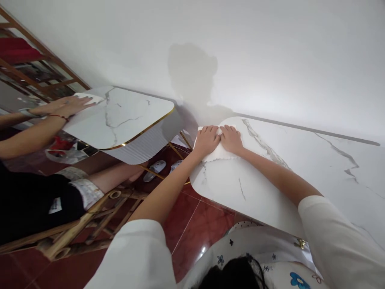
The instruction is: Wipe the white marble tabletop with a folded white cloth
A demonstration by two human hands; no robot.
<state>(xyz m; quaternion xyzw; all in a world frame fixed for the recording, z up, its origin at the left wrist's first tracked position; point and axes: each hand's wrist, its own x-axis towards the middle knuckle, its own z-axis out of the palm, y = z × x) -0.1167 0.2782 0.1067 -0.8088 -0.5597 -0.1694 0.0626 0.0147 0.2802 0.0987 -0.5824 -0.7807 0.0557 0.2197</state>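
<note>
A white cloth [221,152] with a wavy edge lies on the rounded left end of a white marble-patterned tabletop [258,192]. My left hand [207,140] presses on the cloth's left part, fingers bent over it. Right beside it, my right hand [231,138] holds the cloth down the same way, the two thumbs almost touching. Both palms and the cloth under them are hidden.
At left, a co-worker's hands [70,106] rest on another white cloth [90,98] on a second marble-patterned table [132,120] with gold trim. The person sits on a bamboo chair [99,220]. A white wall [270,60] runs behind both tables; slippers [155,170] lie below.
</note>
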